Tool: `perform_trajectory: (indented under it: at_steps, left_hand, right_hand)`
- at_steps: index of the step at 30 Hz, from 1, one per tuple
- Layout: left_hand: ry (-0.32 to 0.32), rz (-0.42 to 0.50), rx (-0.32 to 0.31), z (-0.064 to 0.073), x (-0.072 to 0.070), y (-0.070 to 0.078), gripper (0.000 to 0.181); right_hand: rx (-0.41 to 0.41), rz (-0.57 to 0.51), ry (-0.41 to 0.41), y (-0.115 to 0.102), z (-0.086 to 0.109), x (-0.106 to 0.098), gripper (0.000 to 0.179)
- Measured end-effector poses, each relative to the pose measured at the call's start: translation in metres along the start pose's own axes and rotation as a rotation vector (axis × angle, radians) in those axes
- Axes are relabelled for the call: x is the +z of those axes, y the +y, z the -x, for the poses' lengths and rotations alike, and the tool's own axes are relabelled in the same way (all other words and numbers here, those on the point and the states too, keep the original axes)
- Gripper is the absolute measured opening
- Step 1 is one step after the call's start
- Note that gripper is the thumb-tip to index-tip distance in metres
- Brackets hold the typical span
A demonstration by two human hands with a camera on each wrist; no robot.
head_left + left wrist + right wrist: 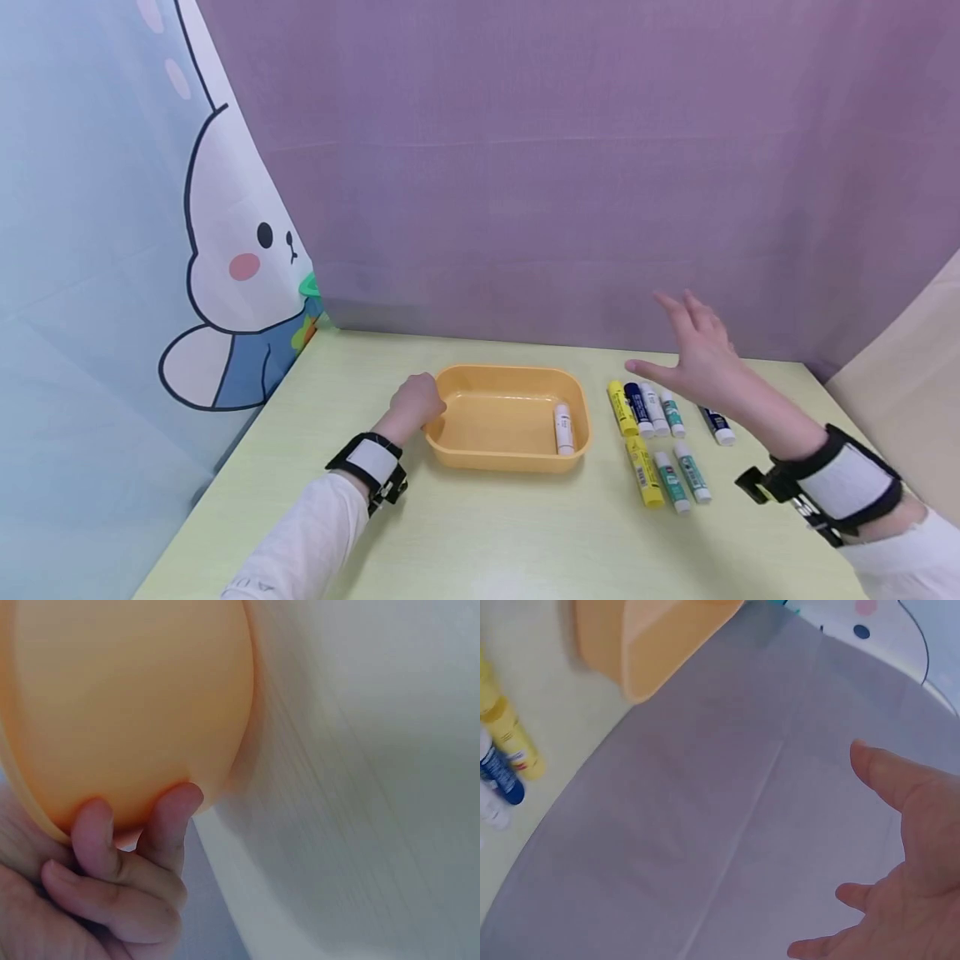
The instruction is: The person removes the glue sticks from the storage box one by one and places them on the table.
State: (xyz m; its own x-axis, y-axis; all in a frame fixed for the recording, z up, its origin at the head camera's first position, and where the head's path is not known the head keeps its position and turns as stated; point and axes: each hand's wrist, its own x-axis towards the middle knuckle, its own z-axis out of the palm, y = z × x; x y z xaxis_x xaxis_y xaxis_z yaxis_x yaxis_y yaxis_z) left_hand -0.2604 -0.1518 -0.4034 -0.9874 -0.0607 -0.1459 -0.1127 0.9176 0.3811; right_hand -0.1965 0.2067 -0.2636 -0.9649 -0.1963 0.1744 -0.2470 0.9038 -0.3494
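At the left end of an orange-yellow plastic tray (495,461), my left hand (416,402) grips the rim. In the left wrist view, curled fingers (172,817) press against the tray's outer wall, and the thumb is hidden. A white glue stick (563,429) lies inside the tray by its right end. My right hand (701,354) is raised over the back of the table, fingers spread and holding nothing. Below it lie several glue sticks: a yellow one (643,473), a dark blue one (637,408), a white one (655,408) and a teal-and-white one (692,473).
Another dark blue stick (717,425) lies apart at the right, partly hidden by my right forearm. The pale table (510,542) ends at a purple curtain (525,183) behind. A blue cartoon-printed cloth (97,250) hangs on the left.
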Motion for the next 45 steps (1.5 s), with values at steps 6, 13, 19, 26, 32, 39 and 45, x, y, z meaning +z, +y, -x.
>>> perform_trajectory:
  at_steps: [6,13,19,26,32,39,45]
  left_hand:
    - [-0.007,0.009,-0.008,-0.001,0.001,-0.002,0.014]
    - [-0.004,0.021,-0.007,-0.002,0.001,-0.003,0.014]
    - [0.004,0.009,0.002,0.0,0.001,0.0,0.015]
    - [0.003,0.002,0.002,0.002,-0.001,0.002,0.014]
    - [0.007,-0.002,-0.001,0.001,0.0,0.002,0.014]
    - [0.003,-0.005,-0.006,0.0,0.001,0.001,0.013]
    - [0.006,-0.006,-0.012,-0.001,0.001,0.001,0.012]
  right_hand:
    - [-0.046,0.022,-0.002,-0.026,-0.008,0.011,0.099]
    - [-0.099,0.045,-0.014,-0.047,-0.018,0.034,0.094]
    - [-0.137,0.019,-0.079,-0.059,-0.025,0.058,0.092]
    - [-0.151,-0.013,-0.144,-0.063,-0.033,0.092,0.089]
    - [-0.136,-0.016,-0.207,-0.061,-0.039,0.119,0.09]
    - [-0.096,-0.018,-0.261,-0.059,-0.043,0.14,0.091]
    - [-0.023,-0.005,-0.271,-0.059,-0.045,0.146,0.091]
